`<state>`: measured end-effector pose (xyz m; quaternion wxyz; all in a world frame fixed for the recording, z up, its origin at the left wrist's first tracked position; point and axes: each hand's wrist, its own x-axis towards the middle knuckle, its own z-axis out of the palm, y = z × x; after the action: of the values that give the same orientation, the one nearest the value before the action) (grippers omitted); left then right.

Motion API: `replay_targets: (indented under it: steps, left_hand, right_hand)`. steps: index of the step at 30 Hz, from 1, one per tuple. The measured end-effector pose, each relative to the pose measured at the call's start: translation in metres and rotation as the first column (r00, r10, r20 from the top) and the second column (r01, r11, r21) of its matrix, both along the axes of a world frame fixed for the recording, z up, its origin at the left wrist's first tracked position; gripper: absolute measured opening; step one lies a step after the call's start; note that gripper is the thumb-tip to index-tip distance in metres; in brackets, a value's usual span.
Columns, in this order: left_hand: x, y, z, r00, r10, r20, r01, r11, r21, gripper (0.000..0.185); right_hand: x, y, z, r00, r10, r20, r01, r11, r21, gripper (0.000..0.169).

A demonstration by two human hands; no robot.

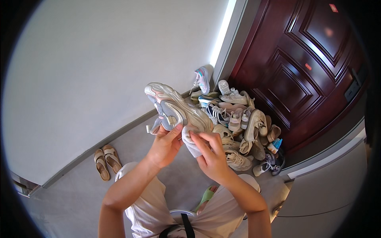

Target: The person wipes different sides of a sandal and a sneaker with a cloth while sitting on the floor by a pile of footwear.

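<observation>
A chunky sneaker [174, 105] in beige, grey and pale pink is held up before me, its side facing me and its toe towards the upper left. My left hand [166, 145] grips it near the collar, thumb laid along its side. A pale grey cloth [192, 141] is pinched in my right hand [209, 150]. The cloth touches the sneaker at the heel end of the sole and hangs down below it. My right fingertips press into the cloth's fold.
Beyond my hands, a heap of several shoes [235, 114] lies against a dark red panelled door [297, 74]. One pastel sneaker [202, 79] leans on the white wall [104, 59]. Tan sandals [106, 160] stand at the skirting on the left. A grey cabinet [324, 187] is at right.
</observation>
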<state>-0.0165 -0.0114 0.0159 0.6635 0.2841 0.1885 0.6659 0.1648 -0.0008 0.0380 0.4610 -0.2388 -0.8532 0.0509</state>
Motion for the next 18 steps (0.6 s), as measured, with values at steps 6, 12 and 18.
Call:
replay_targets:
  steps: [6, 12, 18]
  left_hand:
    - [-0.003, -0.003, 0.006, 0.997, 0.0, 0.077, -0.001, 1.0, 0.018, 0.03]
    - [-0.006, 0.0, 0.007, 0.997, 0.036, 0.069, -0.037, 0.999, 0.009, 0.029]
    - [-0.004, -0.002, 0.009, 0.992, 0.042, 0.12, -0.043, 0.999, 0.006, 0.031]
  right_hand:
    - [0.005, 0.007, 0.004, 0.982, -0.182, -0.048, 0.183, 0.983, 0.002, 0.061]
    - [-0.004, -0.003, -0.003, 1.0, 0.029, 0.003, -0.029, 0.996, 0.081, 0.062]
    - [-0.001, 0.004, 0.0, 0.986, -0.123, -0.109, 0.126, 0.992, 0.025, 0.065]
